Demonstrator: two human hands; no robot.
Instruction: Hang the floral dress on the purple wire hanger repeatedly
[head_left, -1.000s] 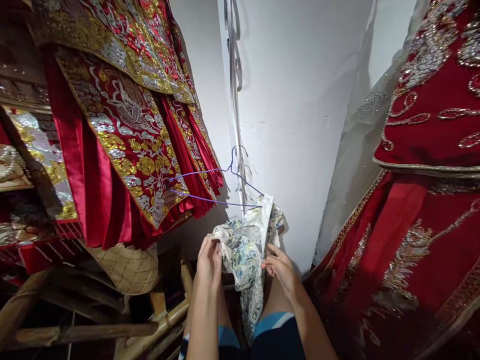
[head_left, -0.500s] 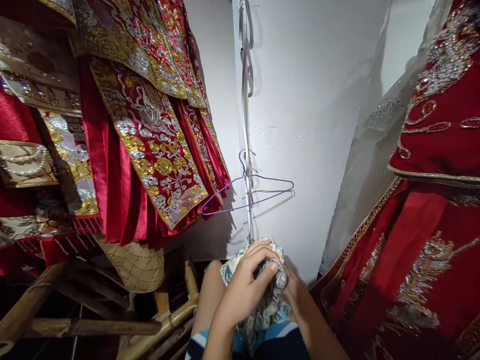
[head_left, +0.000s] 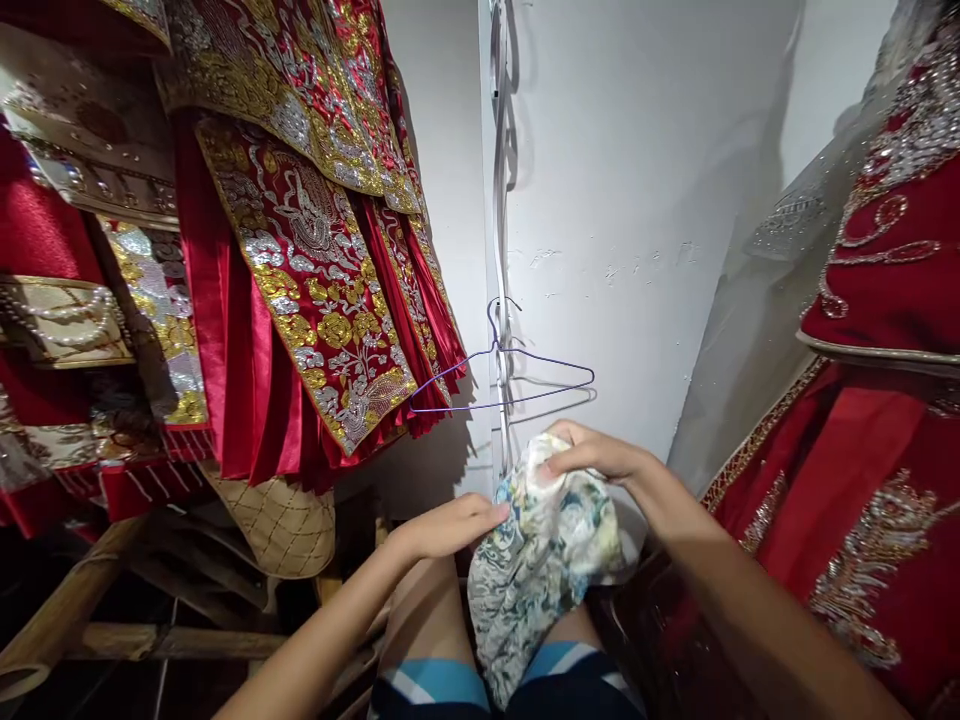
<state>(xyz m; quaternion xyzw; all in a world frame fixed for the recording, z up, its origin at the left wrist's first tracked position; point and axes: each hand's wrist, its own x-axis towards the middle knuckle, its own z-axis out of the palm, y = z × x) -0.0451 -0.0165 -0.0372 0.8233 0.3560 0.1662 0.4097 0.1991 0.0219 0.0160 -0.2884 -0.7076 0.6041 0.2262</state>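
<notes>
A crumpled floral cloth point(head_left: 532, 560), white with blue, green and yellow print, hangs over my lap between my knees. My left hand point(head_left: 465, 522) pinches its left upper edge, thumb on the near side. Higher up, my right hand point(head_left: 589, 455) grips the top corner, with its fingers partly behind the fabric. The cloth's exact kind cannot be made out while it is bunched. Just beyond it, a purple wire hanger point(head_left: 540, 398) hangs from a white vertical strap point(head_left: 499, 200) against the wall.
Red robes with gold and silver embroidery point(head_left: 330, 290) hang at the left, above a bamboo frame point(head_left: 180, 640). A beaded red garment point(head_left: 877, 440) hangs close on the right, with sheer veil fabric point(head_left: 787, 215) behind it. The white wall point(head_left: 622, 180) stands straight ahead.
My hands have moved apart, the right one up and to the right. The bunched cloth is now spread open between them and hangs lower. The hanger stays on the strap.
</notes>
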